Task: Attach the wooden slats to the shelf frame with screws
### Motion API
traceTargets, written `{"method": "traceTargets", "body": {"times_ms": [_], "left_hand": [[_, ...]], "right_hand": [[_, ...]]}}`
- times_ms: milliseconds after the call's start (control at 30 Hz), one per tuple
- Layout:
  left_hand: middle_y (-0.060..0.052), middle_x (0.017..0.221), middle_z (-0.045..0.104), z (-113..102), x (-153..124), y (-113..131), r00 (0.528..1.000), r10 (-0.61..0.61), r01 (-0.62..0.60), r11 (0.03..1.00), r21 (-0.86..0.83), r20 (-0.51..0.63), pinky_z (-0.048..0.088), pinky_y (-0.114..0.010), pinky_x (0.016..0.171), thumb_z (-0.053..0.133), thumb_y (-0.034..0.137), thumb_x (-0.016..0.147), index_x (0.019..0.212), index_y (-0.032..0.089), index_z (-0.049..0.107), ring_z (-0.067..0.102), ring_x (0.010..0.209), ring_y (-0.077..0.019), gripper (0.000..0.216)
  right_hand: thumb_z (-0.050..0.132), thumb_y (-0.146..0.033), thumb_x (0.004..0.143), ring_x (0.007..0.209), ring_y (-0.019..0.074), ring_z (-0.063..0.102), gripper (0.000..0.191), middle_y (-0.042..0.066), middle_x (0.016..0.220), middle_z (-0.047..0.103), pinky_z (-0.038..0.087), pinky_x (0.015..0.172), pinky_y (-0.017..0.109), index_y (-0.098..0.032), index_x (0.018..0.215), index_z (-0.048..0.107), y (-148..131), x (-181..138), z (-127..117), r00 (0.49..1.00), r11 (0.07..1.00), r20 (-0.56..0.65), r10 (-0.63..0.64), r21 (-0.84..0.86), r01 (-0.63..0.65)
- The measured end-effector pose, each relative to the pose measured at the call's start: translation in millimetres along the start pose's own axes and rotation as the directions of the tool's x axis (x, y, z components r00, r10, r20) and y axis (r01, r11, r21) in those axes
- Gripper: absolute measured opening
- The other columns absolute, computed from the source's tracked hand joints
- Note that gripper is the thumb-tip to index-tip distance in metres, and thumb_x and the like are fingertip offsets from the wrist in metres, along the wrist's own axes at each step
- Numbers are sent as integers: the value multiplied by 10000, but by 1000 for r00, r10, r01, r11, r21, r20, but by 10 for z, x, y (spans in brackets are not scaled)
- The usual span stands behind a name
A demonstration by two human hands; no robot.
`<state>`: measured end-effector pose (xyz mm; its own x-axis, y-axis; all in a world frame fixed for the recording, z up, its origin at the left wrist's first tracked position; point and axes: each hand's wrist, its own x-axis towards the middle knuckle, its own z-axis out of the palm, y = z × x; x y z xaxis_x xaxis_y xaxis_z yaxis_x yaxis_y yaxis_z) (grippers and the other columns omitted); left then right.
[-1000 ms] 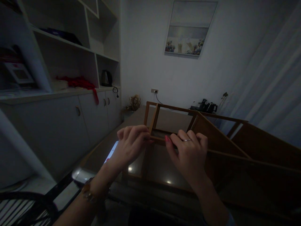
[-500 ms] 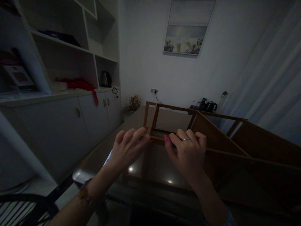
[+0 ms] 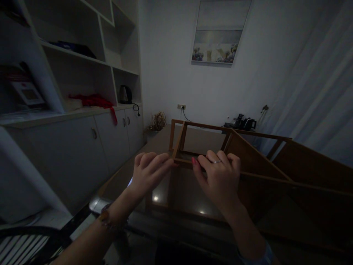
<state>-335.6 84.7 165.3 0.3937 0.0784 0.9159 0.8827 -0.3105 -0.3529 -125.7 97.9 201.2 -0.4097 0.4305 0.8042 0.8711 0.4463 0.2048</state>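
Note:
A brown wooden shelf (image 3: 246,154) with open frames and slanted panels lies on its side across the glossy table (image 3: 184,191). At its near left corner, my left hand (image 3: 150,169) has its fingers closed against the end of the rail; the fingertips are partly hidden. My right hand (image 3: 219,180), with a ring on one finger, is wrapped round the near rail a little further right. Its thumb presses on the near side of that rail. The shelf's right end runs out of view in the dark.
White cabinets (image 3: 74,147) with shelves line the left, holding a red cloth (image 3: 95,100) and a kettle (image 3: 125,94). A black chair (image 3: 30,235) is at the lower left. Dark pots (image 3: 245,122) stand beyond the shelf, beside a curtain (image 3: 311,81).
My left hand has shifted slightly left along the shelf's corner, leaving more of the corner visible. My right hand stays on the rail. The view has turned slightly.

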Motion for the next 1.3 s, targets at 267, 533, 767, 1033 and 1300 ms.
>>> {"method": "traceTargets", "body": {"times_ms": [267, 533, 767, 1033, 1300], "left_hand": [[-9, 831, 669, -5, 8, 102, 987, -157, 158, 987, 20, -33, 320, -325, 769, 658, 314, 842, 941, 235, 643, 503, 833, -178, 128], [-7, 794, 656, 60, -29, 127, 976, -163, 168, 985, 24, -146, 327, -331, 751, 715, 299, 793, 874, 232, 631, 508, 812, -183, 134], [-12, 802, 660, 81, -80, 145, 975, -164, 170, 985, 29, -146, 325, -337, 744, 704, 310, 804, 900, 237, 628, 501, 803, -186, 142], [-3, 812, 639, 105, -45, 217, 955, -277, 277, 961, -13, -104, 308, -332, 752, 704, 285, 808, 853, 239, 605, 492, 793, -177, 118], [-35, 880, 617, -36, 86, 158, 958, -246, 258, 964, -71, 146, 324, -315, 729, 570, 297, 898, 900, 213, 560, 479, 830, -187, 85]], "right_hand": [[416, -383, 954, 769, 194, 431, 329, 5, 710, 578, 216, 778, 381, -234, 706, 573, -3, -7, 1, 1000, 1000, -3, -1, 8, 1], [409, -389, 955, 769, 193, 438, 326, -1, 715, 576, 223, 783, 381, -234, 709, 556, 6, -5, 10, 1000, 1000, -8, -2, 4, 2], [416, -384, 955, 762, 191, 434, 326, 0, 706, 569, 221, 780, 386, -234, 698, 551, -1, -5, 9, 1000, 1000, -18, 1, 4, -1], [414, -383, 953, 755, 186, 429, 328, -4, 701, 569, 225, 781, 380, -232, 695, 548, 1, 1, 4, 1000, 1000, -17, -1, -3, 1], [445, -369, 944, 745, 180, 425, 316, 7, 695, 572, 218, 778, 376, -220, 696, 572, -5, -1, -20, 1000, 1000, -11, -7, -13, 7]]}}
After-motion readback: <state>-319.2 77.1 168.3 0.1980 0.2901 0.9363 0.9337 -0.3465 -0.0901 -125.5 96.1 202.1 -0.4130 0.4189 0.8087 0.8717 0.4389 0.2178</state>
